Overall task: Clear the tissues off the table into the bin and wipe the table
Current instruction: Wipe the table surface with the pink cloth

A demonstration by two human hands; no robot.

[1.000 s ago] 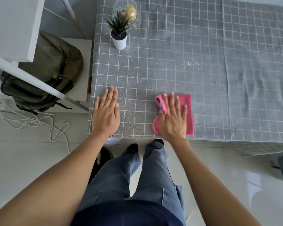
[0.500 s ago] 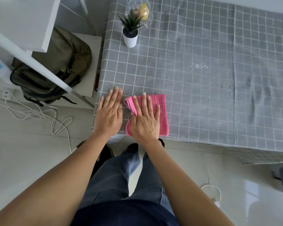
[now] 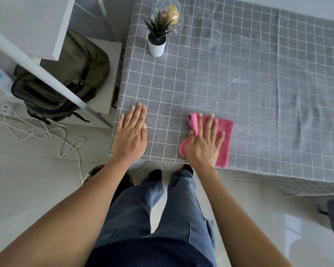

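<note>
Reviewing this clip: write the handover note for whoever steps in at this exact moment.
Left hand: flat on the table near its left front corner, holding nothing.
Right hand: fingers spread, pressing the pink cloth flat at the front edge.
Done: no tissues visible on the table; the bin is not in view.
Left: pale specks sit farther back and to the right of the cloth. Wipe there, working around the potted plant.

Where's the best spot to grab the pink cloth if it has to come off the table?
Probably the rolled-up fold at the far left corner of the pink cloth, beside the right hand. It stands proud of the table, so a pinch from above and the left should get a grip there; the rest lies flat, pressed under the palm.
</note>
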